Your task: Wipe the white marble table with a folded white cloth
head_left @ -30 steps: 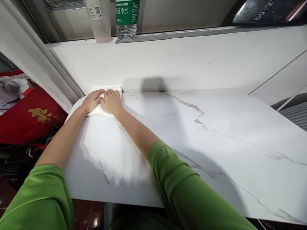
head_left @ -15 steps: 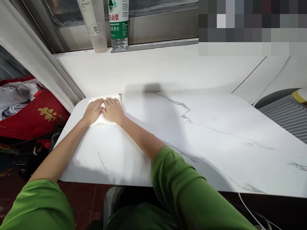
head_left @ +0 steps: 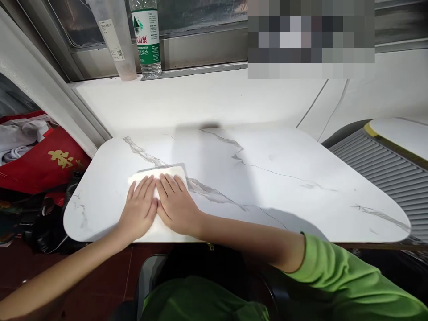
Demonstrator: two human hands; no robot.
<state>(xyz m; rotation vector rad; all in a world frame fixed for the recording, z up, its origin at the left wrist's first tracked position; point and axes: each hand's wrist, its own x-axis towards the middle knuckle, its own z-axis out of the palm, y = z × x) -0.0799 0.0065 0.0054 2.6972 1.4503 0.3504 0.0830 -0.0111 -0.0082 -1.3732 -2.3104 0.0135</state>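
Note:
A folded white cloth lies flat on the white marble-patterned table, near its front edge and left of the middle. My left hand rests palm down on the cloth's left part, fingers stretched out. Beside it, my right hand presses flat on the right part, its fingers also straight. The thumbs of both hands meet or nearly meet. Much of the cloth is hidden beneath the hands; its far edge shows beyond the fingertips.
On the window ledge stand a water bottle with a green and white label and a cloudy plastic cup. A red bag with clothes is at the left. A grey ribbed panel stands to the right.
Both hands have slid the cloth from the table's far left corner toward me and slightly right, to near the front edge. The camera view has shifted a little to the right.

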